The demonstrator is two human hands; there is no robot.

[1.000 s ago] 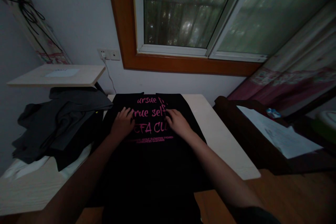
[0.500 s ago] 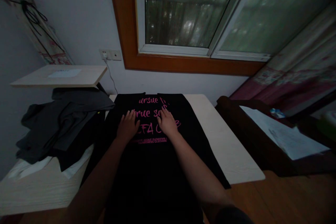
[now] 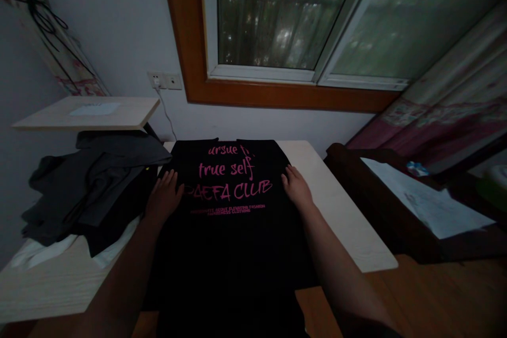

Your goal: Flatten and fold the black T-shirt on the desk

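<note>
A black T-shirt [image 3: 229, 232] with pink lettering lies flat on a light wooden table [image 3: 340, 216], its lower part hanging over the near edge. My left hand [image 3: 163, 198] rests flat on the shirt's left edge, fingers stretched out. At the shirt's right edge my right hand [image 3: 296, 187] lies flat as well, fingers extended. Neither hand holds anything. The pink print between them is fully uncovered.
A heap of dark grey clothes [image 3: 91, 179] sits on the table's left side over something white. A small shelf [image 3: 87, 113] juts from the left wall. A dark wooden piece with white paper [image 3: 423, 200] stands to the right, below a window.
Both hands have slid apart from the middle of the print to the shirt's left and right edges, uncovering the lettering.
</note>
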